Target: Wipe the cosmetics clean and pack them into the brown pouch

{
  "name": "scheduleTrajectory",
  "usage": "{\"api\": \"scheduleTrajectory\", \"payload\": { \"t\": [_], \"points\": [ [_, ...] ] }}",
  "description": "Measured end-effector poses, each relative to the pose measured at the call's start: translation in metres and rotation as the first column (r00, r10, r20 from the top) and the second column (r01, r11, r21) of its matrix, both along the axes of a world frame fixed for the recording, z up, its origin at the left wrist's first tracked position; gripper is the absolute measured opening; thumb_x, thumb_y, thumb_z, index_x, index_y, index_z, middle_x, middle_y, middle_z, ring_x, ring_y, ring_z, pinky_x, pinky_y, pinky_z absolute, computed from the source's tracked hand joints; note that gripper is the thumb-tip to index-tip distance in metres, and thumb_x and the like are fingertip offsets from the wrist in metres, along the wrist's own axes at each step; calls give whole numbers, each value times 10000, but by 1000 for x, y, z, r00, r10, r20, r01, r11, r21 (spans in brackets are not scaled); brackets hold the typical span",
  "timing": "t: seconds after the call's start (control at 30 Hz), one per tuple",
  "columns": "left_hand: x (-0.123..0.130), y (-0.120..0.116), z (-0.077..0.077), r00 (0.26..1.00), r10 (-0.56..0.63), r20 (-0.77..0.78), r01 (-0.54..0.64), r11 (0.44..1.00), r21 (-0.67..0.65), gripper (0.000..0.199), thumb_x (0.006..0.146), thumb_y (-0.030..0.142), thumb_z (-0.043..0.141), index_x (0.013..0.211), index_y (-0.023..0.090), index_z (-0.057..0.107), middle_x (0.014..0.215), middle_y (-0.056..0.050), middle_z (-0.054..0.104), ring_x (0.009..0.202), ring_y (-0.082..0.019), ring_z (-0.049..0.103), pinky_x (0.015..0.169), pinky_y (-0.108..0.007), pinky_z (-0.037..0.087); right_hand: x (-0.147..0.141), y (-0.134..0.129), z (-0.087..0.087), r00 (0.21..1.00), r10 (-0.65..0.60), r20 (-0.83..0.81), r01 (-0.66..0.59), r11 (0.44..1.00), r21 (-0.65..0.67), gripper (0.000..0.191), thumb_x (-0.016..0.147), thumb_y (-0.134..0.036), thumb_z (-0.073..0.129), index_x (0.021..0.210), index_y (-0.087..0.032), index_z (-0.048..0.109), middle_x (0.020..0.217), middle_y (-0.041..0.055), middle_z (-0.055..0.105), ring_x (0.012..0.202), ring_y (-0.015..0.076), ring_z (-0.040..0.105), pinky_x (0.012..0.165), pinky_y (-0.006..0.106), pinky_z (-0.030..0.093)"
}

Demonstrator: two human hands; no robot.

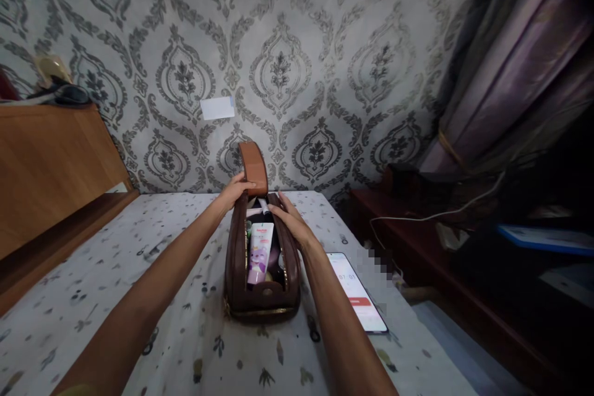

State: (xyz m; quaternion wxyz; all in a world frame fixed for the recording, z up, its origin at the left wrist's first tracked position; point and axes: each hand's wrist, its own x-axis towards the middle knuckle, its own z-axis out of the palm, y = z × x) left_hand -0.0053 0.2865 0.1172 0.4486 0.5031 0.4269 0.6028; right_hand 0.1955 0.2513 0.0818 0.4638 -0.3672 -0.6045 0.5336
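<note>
A dark brown toiletry bag [235, 260] stands on the bed with its long zipped top open. A white and purple tube [260, 253] with a cartoon picture lies inside, on top of other items that are mostly in shadow. From the far end rises a lighter brown strap handle [253, 167]. My left hand [234, 190] is closed at the far left corner, its thumb across the handle's base. My right hand [292, 219] rests along the far right rim with fingers stretched and thumb apart, near a small white item [264, 206] inside the opening.
A phone [355, 294] with a lit timer screen lies right of the bag on the patterned bedsheet [185, 322]. A wooden headboard [55, 167] stands left, and a patterned wall [320, 74] behind. At right are a dark red ledge [417, 260], a white cable [431, 219] and a curtain [515, 80].
</note>
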Motion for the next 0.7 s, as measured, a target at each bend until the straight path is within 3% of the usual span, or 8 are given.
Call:
{"api": "scheduleTrajectory", "payload": {
  "t": [0.1, 0.3, 0.43, 0.7],
  "points": [
    [0, -3, -1, 1000, -12, -17, 12, 1000, 13, 471, 527, 190, 794, 993, 162, 729, 952, -47, 788, 887, -218, 708, 903, -335, 497, 0, 4, -3, 999, 29, -33, -27, 997, 70, 781, 742, -480, 714, 1466, -277, 501, 1594, 12, 406, 1492, 240, 328, 1246, 400, 187],
    [6, -12, 0, 996, -30, -89, 35, 998, 51, 335, 536, 192, 787, 863, 147, 731, 869, -33, 775, 850, -200, 692, 907, -330, 491, 0, 8, -4, 998, 60, -14, -57, 986, 158, 631, 738, -484, 703, 1334, -289, 638, 1511, 3, 526, 1473, 245, 364, 1244, 430, 169],
    [11, -20, 1, 988, -30, -154, 44, 996, 84, 345, 588, 267, 808, 903, 144, 738, 907, -48, 774, 882, -214, 691, 923, -352, 493, -1, 7, -1, 996, 81, -30, -73, 974, 214, 614, 730, -494, 708, 1312, -308, 651, 1466, -23, 573, 1468, 234, 370, 1245, 419, 168],
    [16, -39, 6, 949, 19, -316, 38, 984, 173, 250, 699, 259, 746, 924, 151, 767, 986, -56, 776, 998, -252, 673, 988, -363, 475, -1, 0, 2, 991, 105, -88, -75, 954, 291, 534, 771, -421, 652, 1280, -264, 619, 1356, 19, 645, 1305, 233, 535, 1166, 395, 328]
  ]
}}
